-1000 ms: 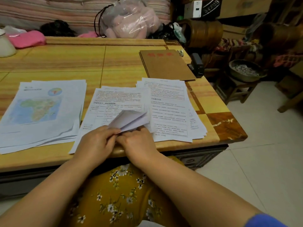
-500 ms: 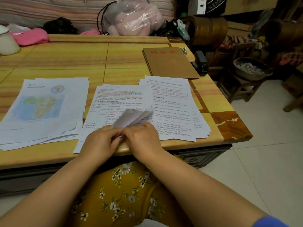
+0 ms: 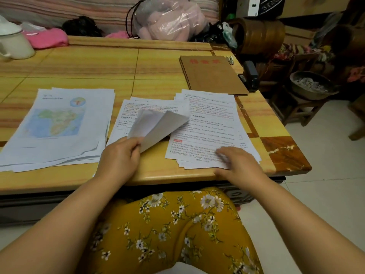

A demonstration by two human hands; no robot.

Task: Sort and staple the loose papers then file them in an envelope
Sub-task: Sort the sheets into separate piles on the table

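Left hand (image 3: 120, 157) pinches lifted sheets (image 3: 158, 125) of the middle pile, right hand (image 3: 237, 163) spread flat on the pile (image 3: 209, 131) beside it; sorting step, next needs squaring, then the stapler (image 3: 250, 76) beyond

My left hand (image 3: 120, 157) pinches the folded-up corner of the middle paper stack (image 3: 150, 115). My right hand (image 3: 237, 163) lies flat on the right stack (image 3: 211, 123). Map stack (image 3: 59, 123) left; brown envelope (image 3: 213, 76) and stapler (image 3: 250, 76) at the far right.

Dim, warm light; edges bowed; right hand (image 3: 240, 165) motion-blurred.
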